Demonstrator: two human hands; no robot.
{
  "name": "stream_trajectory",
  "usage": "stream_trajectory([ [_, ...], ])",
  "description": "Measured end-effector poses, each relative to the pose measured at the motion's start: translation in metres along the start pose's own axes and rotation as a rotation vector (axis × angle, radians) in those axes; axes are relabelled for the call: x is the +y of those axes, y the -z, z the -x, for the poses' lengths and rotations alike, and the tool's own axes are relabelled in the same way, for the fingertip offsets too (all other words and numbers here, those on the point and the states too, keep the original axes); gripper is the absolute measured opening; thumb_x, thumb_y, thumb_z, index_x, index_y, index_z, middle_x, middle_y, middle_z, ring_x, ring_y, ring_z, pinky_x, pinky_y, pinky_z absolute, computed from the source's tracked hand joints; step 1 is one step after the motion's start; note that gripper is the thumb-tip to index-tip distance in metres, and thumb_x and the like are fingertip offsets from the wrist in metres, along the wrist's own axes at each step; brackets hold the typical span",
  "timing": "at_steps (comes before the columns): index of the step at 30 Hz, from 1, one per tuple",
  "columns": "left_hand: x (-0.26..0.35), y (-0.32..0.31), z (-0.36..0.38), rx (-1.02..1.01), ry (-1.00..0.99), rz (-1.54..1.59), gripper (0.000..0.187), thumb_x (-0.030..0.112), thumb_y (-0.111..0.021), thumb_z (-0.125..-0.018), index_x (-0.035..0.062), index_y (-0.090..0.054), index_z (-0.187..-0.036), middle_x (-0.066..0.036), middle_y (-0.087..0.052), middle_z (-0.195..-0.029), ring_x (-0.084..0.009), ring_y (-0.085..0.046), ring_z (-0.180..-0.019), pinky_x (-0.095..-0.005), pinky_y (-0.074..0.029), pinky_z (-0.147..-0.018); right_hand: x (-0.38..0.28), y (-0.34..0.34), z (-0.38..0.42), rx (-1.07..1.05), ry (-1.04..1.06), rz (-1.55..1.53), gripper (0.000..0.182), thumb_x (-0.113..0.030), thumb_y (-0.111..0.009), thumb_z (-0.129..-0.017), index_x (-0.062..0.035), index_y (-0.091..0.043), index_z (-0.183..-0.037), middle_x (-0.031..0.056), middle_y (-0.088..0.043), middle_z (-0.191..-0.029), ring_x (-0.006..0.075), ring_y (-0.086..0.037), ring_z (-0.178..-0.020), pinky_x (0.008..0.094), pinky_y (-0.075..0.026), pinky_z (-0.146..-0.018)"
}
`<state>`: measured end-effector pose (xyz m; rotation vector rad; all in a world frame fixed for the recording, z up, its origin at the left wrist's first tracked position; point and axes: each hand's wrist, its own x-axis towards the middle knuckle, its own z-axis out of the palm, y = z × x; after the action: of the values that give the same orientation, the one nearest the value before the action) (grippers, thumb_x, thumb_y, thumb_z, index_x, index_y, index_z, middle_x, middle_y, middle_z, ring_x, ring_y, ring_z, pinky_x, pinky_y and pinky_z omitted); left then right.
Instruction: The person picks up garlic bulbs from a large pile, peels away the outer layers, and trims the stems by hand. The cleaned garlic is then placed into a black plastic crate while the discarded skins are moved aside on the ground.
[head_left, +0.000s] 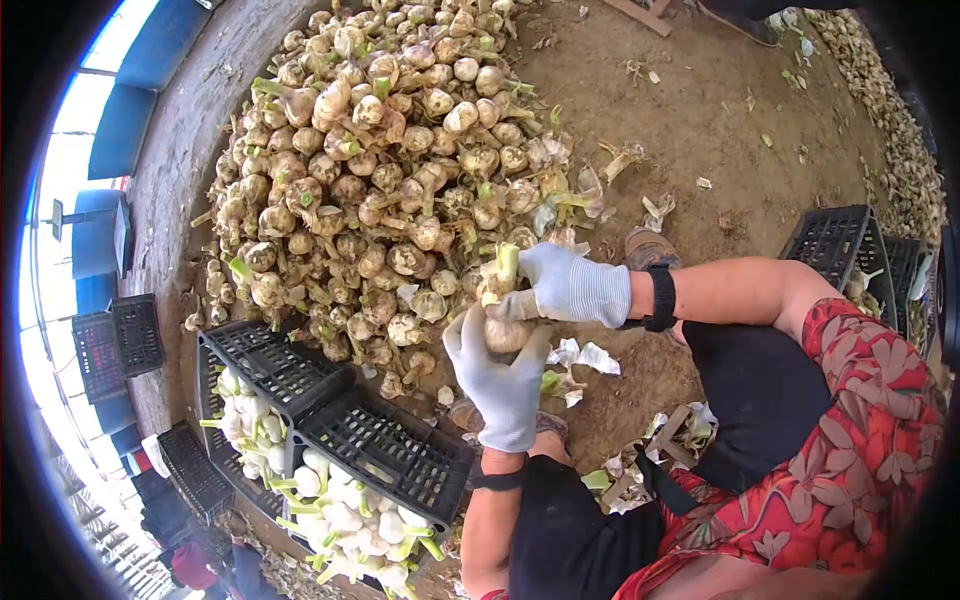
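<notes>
A garlic bulb (508,336) with a pale brown skin and a green cut stem is held between my two gloved hands. My left hand (497,385) has its fingers and thumb wrapped round the bulb from below. My right hand (565,287) is closed against the bulb's top, thumb and fingers at the stem; whether it pinches loose skin there I cannot make out. Beyond both hands lies a big heap of unpeeled garlic (370,180). Peeled white garlic bulbs (350,520) with green stems fill the crates near my left arm.
Black plastic crates (390,450) stand at my left, and another black crate (830,240) is at the right. Dry peelings (590,358) litter the dirt floor (700,120). More garlic (890,100) lies far right. Another person (195,567) shows at lower left.
</notes>
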<state>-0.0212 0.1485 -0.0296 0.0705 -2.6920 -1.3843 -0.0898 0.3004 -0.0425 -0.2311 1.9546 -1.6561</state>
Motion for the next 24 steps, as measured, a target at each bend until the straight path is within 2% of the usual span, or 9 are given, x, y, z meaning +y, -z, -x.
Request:
stream_trajectory([
  [6,-0.011,0.001,0.005,-0.042,0.219,0.257,0.057,0.014,-0.084,-0.064,-0.0047,-0.059,-0.112,-0.013,-0.055,-0.109,-0.0261,-0.056,-0.102,-0.0356,-0.045,-0.091,0.004,0.013,0.005,-0.148,-0.078,-0.216,0.029,-0.024,-0.068,-0.086,0.0023,-0.067,-0.098,0.0084,-0.068,-0.079,0.0122,-0.064,-0.07,0.0296,-0.05,-0.062],
  [7,-0.021,-0.002,0.008,-0.023,0.156,0.3,0.055,0.018,-0.081,-0.07,-0.0044,-0.058,-0.116,-0.011,-0.058,-0.102,-0.0223,-0.06,-0.091,-0.0327,-0.049,-0.081,0.0,0.014,0.007,-0.167,-0.099,-0.257,0.027,-0.02,-0.067,-0.086,0.0027,-0.067,-0.1,0.0075,-0.068,-0.079,0.0113,-0.063,-0.067,0.0293,-0.049,-0.06],
  [10,-0.006,0.005,0.006,-0.085,0.534,0.726,0.055,0.019,-0.076,-0.077,-0.0037,-0.055,-0.122,-0.009,-0.062,-0.091,-0.0177,-0.062,-0.074,-0.0283,-0.051,-0.065,0.005,0.013,0.007,-0.122,0.018,-0.072,0.022,-0.008,-0.061,-0.083,0.0017,-0.066,-0.102,0.0063,-0.067,-0.075,0.0112,-0.062,-0.063,0.0293,-0.05,-0.057],
  [11,-0.01,-0.001,0.007,-0.092,0.456,0.695,0.056,0.039,-0.064,-0.087,-0.0024,-0.053,-0.124,-0.009,-0.065,-0.085,-0.0128,-0.053,-0.052,-0.024,-0.044,-0.045,0.001,0.013,0.006,-0.119,0.044,0.001,0.019,-0.007,-0.06,-0.084,0.0013,-0.066,-0.101,0.0055,-0.067,-0.074,0.0111,-0.062,-0.064,0.0287,-0.05,-0.058],
  [14,-0.015,0.008,-0.002,-0.275,0.846,1.42,0.064,0.057,-0.046,-0.091,-0.0002,-0.056,-0.119,-0.01,-0.066,-0.088,-0.0127,-0.045,-0.045,-0.0241,-0.034,-0.038,0.004,0.006,0.008,-0.093,0.06,-0.084,0.018,-0.005,-0.057,-0.086,0.0004,-0.065,-0.101,0.0044,-0.066,-0.073,0.0124,-0.062,-0.064,0.0281,-0.05,-0.058],
  [16,-0.03,0.006,-0.002,-0.434,0.939,1.876,0.053,0.05,-0.043,-0.094,0.0041,-0.055,-0.117,-0.01,-0.062,-0.084,-0.0128,-0.045,-0.044,-0.0196,-0.029,-0.034,0.006,0.002,0.01,-0.168,-0.038,-0.269,0.018,-0.007,-0.057,-0.087,-0.0003,-0.065,-0.102,0.0042,-0.066,-0.073,0.0125,-0.062,-0.063,0.028,-0.05,-0.056],
  [18,-0.057,-0.002,-0.001,-0.453,0.959,1.551,0.059,0.056,-0.042,-0.093,0.0063,-0.052,-0.124,-0.01,-0.061,-0.098,-0.014,-0.053,-0.059,-0.0212,-0.042,-0.046,0.001,-0.002,0.015,-0.123,-0.129,-0.342,0.016,-0.009,-0.056,-0.09,0.0001,-0.065,-0.099,0.0049,-0.065,-0.072,0.0114,-0.061,-0.06,0.0268,-0.05,-0.053],
  [22,-0.009,-0.002,-0.001,-0.075,0.778,1.134,0.061,0.045,-0.056,-0.091,0.007,-0.039,-0.137,-0.01,-0.052,-0.122,-0.018,-0.056,-0.093,-0.0288,-0.049,-0.078,0.011,-0.015,0.015,0.024,-0.212,-0.221,0.016,-0.003,-0.052,-0.087,0.0019,-0.063,-0.098,0.008,-0.065,-0.072,0.012,-0.061,-0.059,0.0276,-0.05,-0.053],
  [24,-0.025,-0.006,0.011,-0.144,0.492,0.86,0.068,0.034,-0.061,-0.09,0.0055,-0.03,-0.144,-0.013,-0.046,-0.131,-0.0224,-0.054,-0.106,-0.0335,-0.045,-0.093,0.036,-0.032,0.003,0.024,0.346,0.037,0.017,-0.006,-0.056,-0.081,-0.0032,-0.066,-0.094,0.0085,-0.064,-0.068,0.0149,-0.061,-0.059,0.0295,-0.05,-0.053],
])
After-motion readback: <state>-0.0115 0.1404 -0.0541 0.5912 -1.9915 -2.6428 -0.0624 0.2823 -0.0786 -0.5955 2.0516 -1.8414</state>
